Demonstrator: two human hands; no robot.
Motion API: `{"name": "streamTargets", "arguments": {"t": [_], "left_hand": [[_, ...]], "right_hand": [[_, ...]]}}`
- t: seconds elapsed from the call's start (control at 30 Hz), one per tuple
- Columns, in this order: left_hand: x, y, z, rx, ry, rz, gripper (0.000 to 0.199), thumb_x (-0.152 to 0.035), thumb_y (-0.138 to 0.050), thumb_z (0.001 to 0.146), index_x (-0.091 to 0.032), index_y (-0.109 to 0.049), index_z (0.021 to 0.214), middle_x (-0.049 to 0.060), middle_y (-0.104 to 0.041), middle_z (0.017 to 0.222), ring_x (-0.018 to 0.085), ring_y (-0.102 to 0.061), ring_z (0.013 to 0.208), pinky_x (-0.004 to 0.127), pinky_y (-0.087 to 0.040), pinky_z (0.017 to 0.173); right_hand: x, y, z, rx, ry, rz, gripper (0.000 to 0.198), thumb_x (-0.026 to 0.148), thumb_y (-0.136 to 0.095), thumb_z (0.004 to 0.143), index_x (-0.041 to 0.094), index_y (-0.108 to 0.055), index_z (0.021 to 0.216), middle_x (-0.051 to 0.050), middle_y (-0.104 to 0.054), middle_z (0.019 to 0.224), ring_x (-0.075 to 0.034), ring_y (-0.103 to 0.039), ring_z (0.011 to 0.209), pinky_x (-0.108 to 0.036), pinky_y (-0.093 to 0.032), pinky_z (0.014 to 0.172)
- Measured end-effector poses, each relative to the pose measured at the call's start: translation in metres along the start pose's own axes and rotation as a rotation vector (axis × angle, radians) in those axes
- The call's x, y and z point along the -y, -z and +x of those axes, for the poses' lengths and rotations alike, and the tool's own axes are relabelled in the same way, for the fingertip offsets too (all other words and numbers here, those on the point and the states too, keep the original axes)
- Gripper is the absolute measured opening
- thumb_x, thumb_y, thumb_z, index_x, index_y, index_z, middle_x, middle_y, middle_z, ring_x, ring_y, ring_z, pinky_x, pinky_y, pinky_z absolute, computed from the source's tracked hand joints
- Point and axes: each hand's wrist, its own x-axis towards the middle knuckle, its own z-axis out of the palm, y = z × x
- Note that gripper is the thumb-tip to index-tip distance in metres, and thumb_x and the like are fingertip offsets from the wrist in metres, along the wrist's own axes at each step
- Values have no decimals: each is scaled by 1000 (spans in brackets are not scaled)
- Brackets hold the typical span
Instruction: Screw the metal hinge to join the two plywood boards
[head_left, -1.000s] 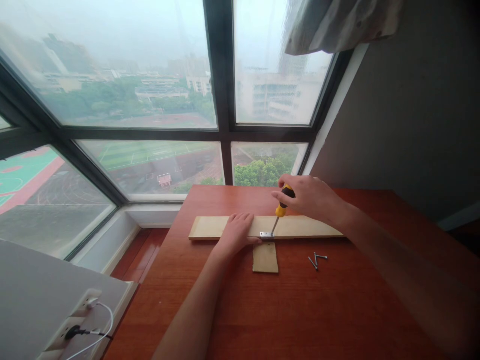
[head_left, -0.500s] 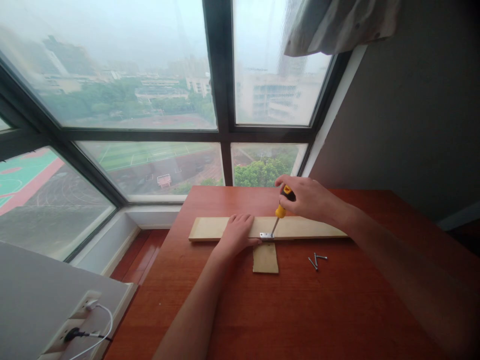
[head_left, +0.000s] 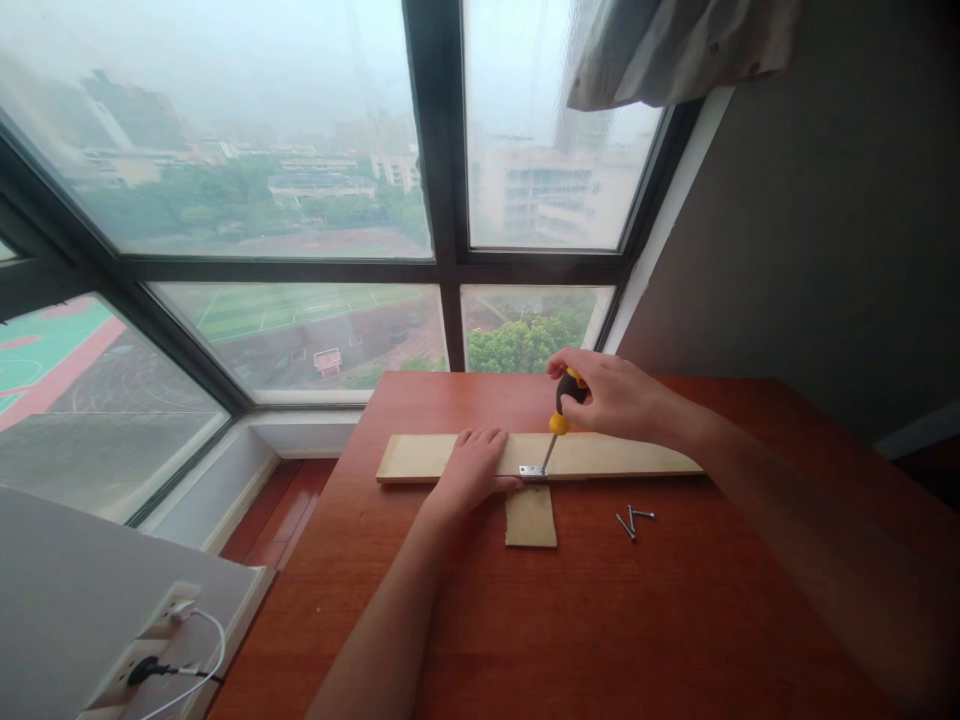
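Right fingers (head_left: 562, 360): round yellow-black screwdriver (head_left: 568, 393) (tilted; better upright over silver metal fitting (head_left: 531, 471)). Left fingers (head_left: 487, 437): together, flat on pale wooden board (head_left: 600, 456).

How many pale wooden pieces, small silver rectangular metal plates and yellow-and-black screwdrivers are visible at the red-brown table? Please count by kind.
Pale wooden pieces: 2 (long board, short piece)
Small silver rectangular metal plate: 1
Yellow-and-black screwdriver: 1
Total: 4
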Motion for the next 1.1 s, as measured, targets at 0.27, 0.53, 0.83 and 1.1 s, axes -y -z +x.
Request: {"name": "streamTargets", "arguments": {"t": [0.27,0.53,0.83,1.1], "left_hand": [[0,0,1,-1,18,-8,65,-56,-72,68,-23,-51,119,11,-57,127,29,-51,117,39,-32,102],[0,3,2,24,19,-10,66,-57,-74,66,-22,-52,118,10,-58,127,29,-52,117,37,-35,99],[2,2,2,9,18,-19,68,-57,-74,66,-22,-52,119,10,-58,127,28,-52,117,37,-35,98],[2,0,3,13,18,2,67,-56,-70,70,-21,-49,122,12,-55,130,29,-49,120,39,-33,100]], "right_hand": [[3,2,3,-40,-105,-176,30,48,-47,87,24,-62,77,1,-61,65,-15,-52,60,-27,-30,53],[-3,-5,5,-28,17,-29,30,25,-53,80,20,-55,109,-4,-66,107,-18,-61,88,-28,-42,73],[-2,-3,5,-39,-96,-176,29,49,-45,89,25,-60,92,-1,-65,76,-16,-55,64,-26,-33,54],[-1,-5,7,-41,-80,-179,25,43,-46,88,24,-60,93,-1,-64,75,-15,-56,65,-26,-33,56]]}}
